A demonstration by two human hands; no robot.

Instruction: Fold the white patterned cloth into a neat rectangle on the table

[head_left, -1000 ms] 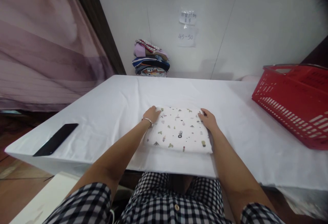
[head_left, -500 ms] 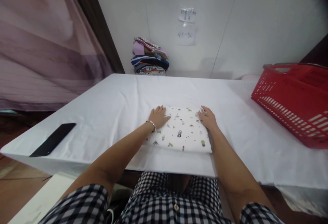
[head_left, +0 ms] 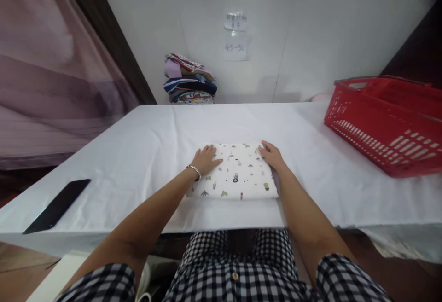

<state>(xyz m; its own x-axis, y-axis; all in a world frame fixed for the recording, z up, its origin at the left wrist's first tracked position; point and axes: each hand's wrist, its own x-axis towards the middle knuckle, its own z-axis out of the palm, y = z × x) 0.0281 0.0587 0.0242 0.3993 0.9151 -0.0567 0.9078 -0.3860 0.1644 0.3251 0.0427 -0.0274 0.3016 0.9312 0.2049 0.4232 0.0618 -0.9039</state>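
Note:
A folded white cloth (head_left: 238, 173) printed with small plants and figures lies flat near the front edge of the table. My left hand (head_left: 206, 160), with a bracelet at its wrist, rests on the cloth's left side with fingers spread. On the opposite side, my right hand (head_left: 272, 155) lies along the far right corner, its fingers stretched over the edge and the thumb apart. A narrow strip of grey shows beneath the cloth beside the right wrist.
The table (head_left: 138, 154) has a white cover. At the left lies a black phone-like slab (head_left: 58, 205); a red plastic basket (head_left: 383, 131) stands at the right. A pile of folded clothes (head_left: 189, 81) is beyond the far edge, below paper signs (head_left: 236, 35) on the wall.
My view has turned slightly, so the table, basket and clothes pile appear further left. Both hands stay on the cloth, which remains folded; the right fingers have shifted slightly at its corner.

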